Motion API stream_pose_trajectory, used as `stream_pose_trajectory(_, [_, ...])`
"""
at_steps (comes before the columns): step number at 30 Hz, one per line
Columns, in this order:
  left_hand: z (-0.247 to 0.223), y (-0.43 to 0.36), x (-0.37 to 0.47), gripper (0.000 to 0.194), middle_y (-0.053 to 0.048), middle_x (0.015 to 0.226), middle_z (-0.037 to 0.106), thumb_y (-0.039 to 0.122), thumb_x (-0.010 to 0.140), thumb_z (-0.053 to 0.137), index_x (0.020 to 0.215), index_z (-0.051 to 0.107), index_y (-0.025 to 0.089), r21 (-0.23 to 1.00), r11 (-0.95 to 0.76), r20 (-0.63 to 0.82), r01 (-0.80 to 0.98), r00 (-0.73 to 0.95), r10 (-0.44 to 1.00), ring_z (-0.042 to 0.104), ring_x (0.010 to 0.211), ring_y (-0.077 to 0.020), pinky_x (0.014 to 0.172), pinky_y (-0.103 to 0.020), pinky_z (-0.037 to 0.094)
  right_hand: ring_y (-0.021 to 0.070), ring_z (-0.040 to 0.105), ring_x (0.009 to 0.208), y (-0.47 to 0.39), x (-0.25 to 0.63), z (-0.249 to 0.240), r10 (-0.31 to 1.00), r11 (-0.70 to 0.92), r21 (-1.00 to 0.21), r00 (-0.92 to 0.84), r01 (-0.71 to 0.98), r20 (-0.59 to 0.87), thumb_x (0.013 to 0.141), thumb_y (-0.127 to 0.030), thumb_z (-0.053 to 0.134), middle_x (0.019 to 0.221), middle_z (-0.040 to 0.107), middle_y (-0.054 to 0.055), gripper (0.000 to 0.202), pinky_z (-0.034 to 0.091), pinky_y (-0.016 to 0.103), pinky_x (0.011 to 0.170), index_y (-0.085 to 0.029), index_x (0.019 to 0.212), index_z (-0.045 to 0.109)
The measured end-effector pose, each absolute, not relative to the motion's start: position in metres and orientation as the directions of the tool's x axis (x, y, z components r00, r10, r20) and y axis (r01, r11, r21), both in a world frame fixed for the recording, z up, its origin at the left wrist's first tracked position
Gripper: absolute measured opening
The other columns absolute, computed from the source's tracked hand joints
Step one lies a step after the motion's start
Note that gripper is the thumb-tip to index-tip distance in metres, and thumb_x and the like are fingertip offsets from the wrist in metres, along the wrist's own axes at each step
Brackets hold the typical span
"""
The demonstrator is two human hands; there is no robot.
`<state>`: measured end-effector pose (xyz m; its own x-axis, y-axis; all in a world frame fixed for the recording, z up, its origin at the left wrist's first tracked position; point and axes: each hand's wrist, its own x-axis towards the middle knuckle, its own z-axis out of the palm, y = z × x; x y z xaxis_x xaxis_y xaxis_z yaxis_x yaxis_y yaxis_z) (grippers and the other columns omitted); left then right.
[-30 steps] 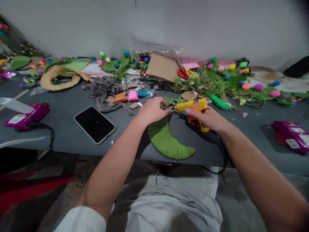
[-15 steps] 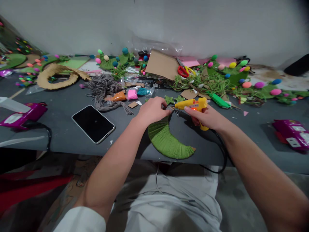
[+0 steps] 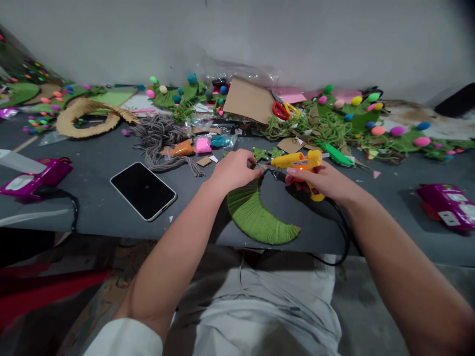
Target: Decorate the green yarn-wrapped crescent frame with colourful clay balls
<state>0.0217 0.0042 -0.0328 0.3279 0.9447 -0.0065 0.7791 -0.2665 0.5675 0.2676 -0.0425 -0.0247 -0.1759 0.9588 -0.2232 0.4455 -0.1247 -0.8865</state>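
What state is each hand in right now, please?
Left hand: closed, holding the green crescent near its upper tip.
Right hand: closed, holding the yellow glue gun.

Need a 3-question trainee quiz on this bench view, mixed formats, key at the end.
1. Multiple choice. What does the right hand hold?
A) red-handled metal scissors
B) yellow plastic glue gun
C) bundle of grey cord

2. True or false. The rectangular, black-screened phone with a pale edge lies left of the flat green crescent wrapped in strands, as seen in the picture.

3. Fill in "near" or "far". The left hand holds the crescent at its ____ end, as seen from the person.

Key: 1 B; 2 true; 3 far.
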Motion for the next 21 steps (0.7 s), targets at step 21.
stream_pose_trajectory(21, [-0.0335,0.0049,0.0208,0.031,-0.012,0.103,0.075,0.048,0.081,0.078,0.099,0.075,0.022,0.584,-0.261,-0.009,0.768,0.328,0.945,0.07,0.089,-0.0292,0.08,-0.043,0.054,0.0119,0.046,0.048,-0.0393,0.2627,-0.0305,0.96,-0.041,-0.864,-0.22,0.501,-0.173,0.078,-0.085,0.066,0.051,0.052,0.001,0.066,0.034,0.029,0.047,-0.023,0.057,0.054])
